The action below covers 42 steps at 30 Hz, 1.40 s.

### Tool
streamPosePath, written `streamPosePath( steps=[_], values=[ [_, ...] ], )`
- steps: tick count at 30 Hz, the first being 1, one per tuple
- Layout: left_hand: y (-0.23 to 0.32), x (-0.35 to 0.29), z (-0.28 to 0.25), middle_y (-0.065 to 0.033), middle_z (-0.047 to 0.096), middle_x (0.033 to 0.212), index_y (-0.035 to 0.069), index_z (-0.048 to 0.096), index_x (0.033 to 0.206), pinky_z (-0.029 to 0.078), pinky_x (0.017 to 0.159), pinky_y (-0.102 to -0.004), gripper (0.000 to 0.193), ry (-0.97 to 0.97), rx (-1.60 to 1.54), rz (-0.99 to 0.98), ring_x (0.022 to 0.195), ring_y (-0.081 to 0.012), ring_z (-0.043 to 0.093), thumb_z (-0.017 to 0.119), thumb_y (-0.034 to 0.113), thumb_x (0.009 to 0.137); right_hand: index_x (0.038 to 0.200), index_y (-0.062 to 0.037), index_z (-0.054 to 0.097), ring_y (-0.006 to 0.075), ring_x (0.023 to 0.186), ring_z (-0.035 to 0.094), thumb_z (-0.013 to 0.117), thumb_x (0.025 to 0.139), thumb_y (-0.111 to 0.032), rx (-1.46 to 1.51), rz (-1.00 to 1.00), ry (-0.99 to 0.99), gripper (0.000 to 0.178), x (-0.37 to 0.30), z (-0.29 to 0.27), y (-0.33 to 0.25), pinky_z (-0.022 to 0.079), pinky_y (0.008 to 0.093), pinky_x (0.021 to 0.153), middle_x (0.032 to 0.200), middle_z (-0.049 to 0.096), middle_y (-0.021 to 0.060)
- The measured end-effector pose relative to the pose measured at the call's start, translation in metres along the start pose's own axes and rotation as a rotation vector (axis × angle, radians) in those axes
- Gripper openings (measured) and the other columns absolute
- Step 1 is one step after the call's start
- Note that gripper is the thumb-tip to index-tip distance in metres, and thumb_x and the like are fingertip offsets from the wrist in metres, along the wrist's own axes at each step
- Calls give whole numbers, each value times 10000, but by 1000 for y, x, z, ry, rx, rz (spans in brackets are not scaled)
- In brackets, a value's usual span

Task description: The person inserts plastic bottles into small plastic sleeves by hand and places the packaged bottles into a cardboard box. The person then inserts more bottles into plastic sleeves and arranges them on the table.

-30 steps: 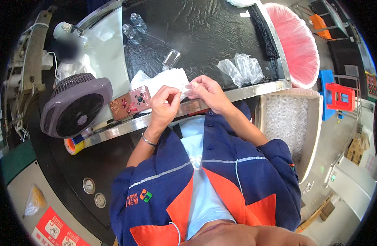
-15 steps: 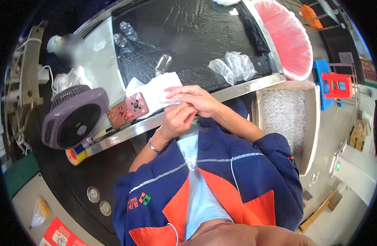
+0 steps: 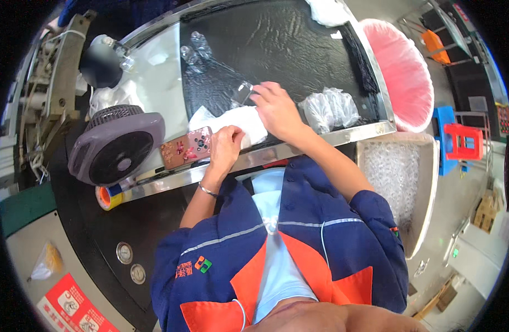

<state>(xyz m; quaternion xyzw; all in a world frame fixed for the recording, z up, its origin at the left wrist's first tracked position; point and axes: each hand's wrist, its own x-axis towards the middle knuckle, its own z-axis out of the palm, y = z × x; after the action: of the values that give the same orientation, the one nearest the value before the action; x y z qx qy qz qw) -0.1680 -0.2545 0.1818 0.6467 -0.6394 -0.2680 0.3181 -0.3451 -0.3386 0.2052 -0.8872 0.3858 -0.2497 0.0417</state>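
My right hand [image 3: 278,109] is stretched over the black-covered work surface, fingers extended and apart. Its fingertips are next to a small clear plastic piece [image 3: 243,92]; whether they touch it I cannot tell. At the edge of a white cloth or paper [image 3: 249,123], my left hand [image 3: 227,146] has its fingers curled and pressed together. What they hold, if anything, is hidden. Close to its left lies a brown phone case with flower patterns [image 3: 180,150]. Clear bagged pieces [image 3: 196,52] lie farther back on the black sheet.
A grey fan [image 3: 117,145] stands at the left, above a tape roll [image 3: 106,197]. Crumpled clear bags [image 3: 331,109] lie near the metal table edge [image 3: 343,135]. At the right are a box of small clear parts [image 3: 397,177], a pink lined container [image 3: 401,72] and a red stool [image 3: 465,141].
My hands, together above the white cloth before, have come apart. The right moved forward toward the clear piece and its fingers spread; the left stays near the cloth. The whole view has shifted slightly.
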Motion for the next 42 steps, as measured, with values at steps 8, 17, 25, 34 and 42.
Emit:
streamPosePath(
  steps=[8, 17, 25, 34, 42],
  values=[
    [-3, -4, -3, -83, 650, 660, -2, 672, 849, 486, 547, -294, 110, -8, -54, -156, 582, -142, 623, 650, 106, 847, 984, -72, 595, 281, 981, 539, 579, 775, -110, -235, -213, -296, 213, 55, 40, 5, 496, 383, 773, 1072, 561, 151],
    [-16, -2, -6, 4, 630, 705, -14, 668, 882, 474, 537, -210, 70, 80, -583, -185, 601, -51, 577, 658, 54, 873, 1187, -7, 526, 242, 847, 657, 635, 795, 20, 515, 297, -68, 407, -16, -37, -15, 547, 326, 755, 1034, 595, 121],
    [-6, -12, -11, 8, 621, 741, 3, 653, 875, 455, 563, -193, 11, -46, -823, -229, 615, -44, 553, 656, 14, 874, 1329, 80, 457, 161, 755, 635, 533, 957, -203, 2159, 892, -485, 474, -38, -9, -27, 559, 279, 695, 947, 628, 121],
    [4, -15, -2, -5, 611, 774, 14, 635, 816, 434, 550, -195, 65, 4, -682, 15, 613, -59, 550, 664, -44, 819, 1268, 15, 498, 135, 930, 585, 509, 960, -141, 1169, 695, -158, 345, -56, 6, -46, 505, 284, 806, 1076, 574, 117],
    [40, -13, -7, -65, 625, 749, 22, 638, 798, 465, 533, -268, 97, -125, -369, 384, 602, -152, 602, 663, -59, 752, 1358, -52, 422, 164, 1155, 500, 428, 977, -126, 1913, 764, -311, 388, -56, -14, -31, 410, 327, 999, 1216, 513, 63]
  ],
)
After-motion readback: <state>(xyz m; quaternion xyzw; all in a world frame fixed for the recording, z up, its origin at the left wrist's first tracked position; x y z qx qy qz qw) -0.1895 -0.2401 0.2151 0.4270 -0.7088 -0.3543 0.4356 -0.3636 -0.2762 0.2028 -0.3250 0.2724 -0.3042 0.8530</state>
